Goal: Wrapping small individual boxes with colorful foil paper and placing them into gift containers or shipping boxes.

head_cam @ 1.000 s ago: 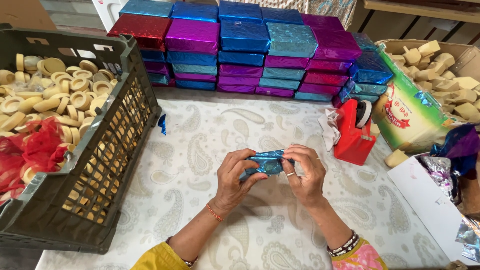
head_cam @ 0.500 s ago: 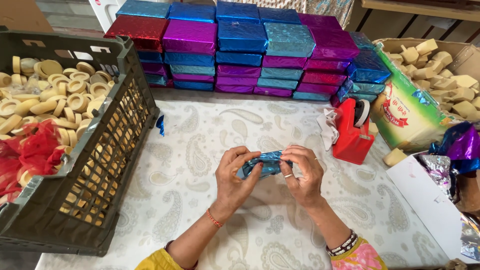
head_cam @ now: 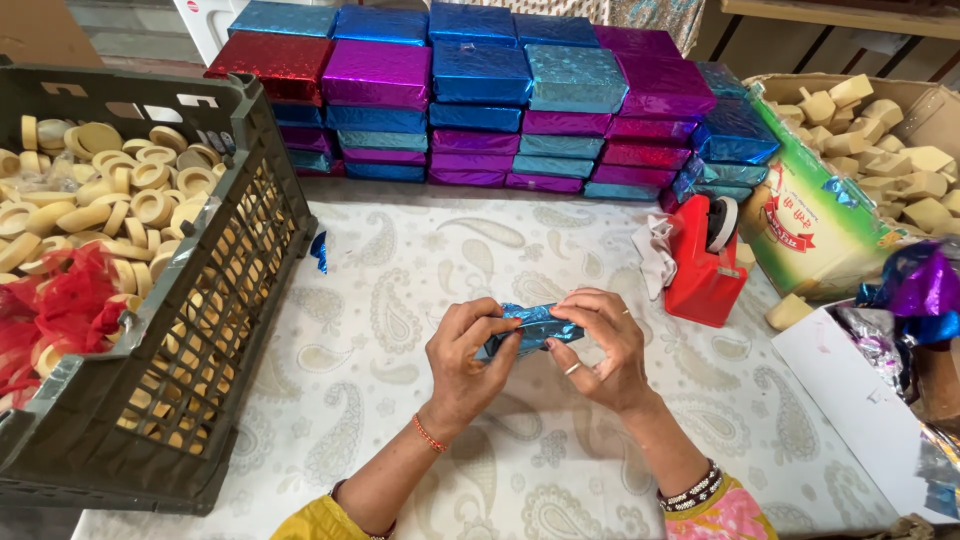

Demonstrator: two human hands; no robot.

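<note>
Currently both hands pinch one small blue foil packet (head_cam: 528, 330), left of the red tape dispenser (head_cam: 703, 265).
Your left hand (head_cam: 465, 365) and right hand (head_cam: 605, 345) grip its ends; foil looks light, crinkly, slippery, so hold the edges.

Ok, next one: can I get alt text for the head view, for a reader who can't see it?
Two bare hands, left hand and right hand, hold a small item in shiny blue foil between them above a paisley tablecloth. Stacked foil-wrapped blocks line the back; a dark crate of pale round pieces sits left, a red tape dispenser right.
</note>
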